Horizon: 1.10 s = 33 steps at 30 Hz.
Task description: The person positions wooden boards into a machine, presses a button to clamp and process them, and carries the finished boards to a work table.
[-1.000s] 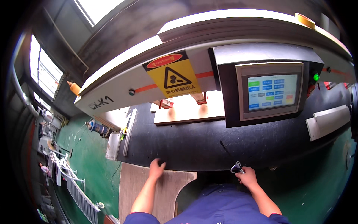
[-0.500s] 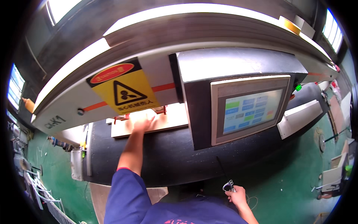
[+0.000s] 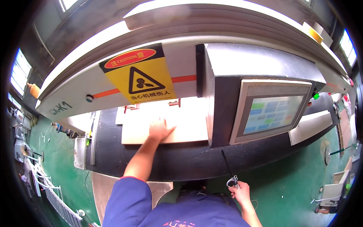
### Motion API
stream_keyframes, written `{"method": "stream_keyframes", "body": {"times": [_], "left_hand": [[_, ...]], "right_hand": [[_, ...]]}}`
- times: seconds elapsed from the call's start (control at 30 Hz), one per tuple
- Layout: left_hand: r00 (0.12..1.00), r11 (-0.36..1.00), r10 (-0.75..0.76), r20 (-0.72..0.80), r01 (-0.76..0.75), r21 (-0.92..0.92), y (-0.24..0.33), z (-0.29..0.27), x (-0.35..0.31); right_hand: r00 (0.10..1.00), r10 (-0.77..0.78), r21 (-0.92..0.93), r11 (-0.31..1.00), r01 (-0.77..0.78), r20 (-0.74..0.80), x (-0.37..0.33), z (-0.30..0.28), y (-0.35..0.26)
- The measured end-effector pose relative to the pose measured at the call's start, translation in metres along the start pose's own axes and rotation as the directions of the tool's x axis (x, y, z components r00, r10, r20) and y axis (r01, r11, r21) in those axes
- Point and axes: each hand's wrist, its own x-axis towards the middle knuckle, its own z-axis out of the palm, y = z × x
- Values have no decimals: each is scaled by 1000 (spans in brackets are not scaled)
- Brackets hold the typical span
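My left hand rests on a pale board, its fingers spread over the near part of the top face. The board lies on the black machine bed, its far part passing under the machine's beam. Two reddish-brown clamp pieces show at its far side. Down at the right, in front of the bed, my right hand is closed around the handle of an air blow gun. Its long thin dark nozzle points away from me, with the tip over the bed's near edge.
The grey beam with a yellow warning sign crosses above the bed. A control box with a touch screen juts out to the right. Another pale panel lies on the bed beyond it. White racks stand at the left.
The view has shifted, so the machine sits farther right in the picture. My left hand has come nearer, from by the clamps onto the board's near part. My right hand still holds the blow gun.
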Motion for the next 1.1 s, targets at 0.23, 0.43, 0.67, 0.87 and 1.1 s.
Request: {"method": "stream_keyframes", "body": {"times": [0.23,0.43,0.67,0.87,1.1], "left_hand": [[985,1000,-2,-174,5,17,53,31,-87],[993,965,-87,-75,66,-254,46,27,-101],[972,991,104,210,-118,58,-73,1,-57],[961,960,274,47,-276,47,-92,-3,-52],[958,957,285,-20,-286,-45,-92,-24,-72]], "right_hand": [[997,-39,-68,997,44,72,7,18,-6],[992,-104,-76,991,108,65,13,24,8],[990,-119,-141,981,130,81,8,21,13],[991,-111,-111,987,118,70,-2,17,12],[992,-115,-105,987,120,56,4,17,17]]}}
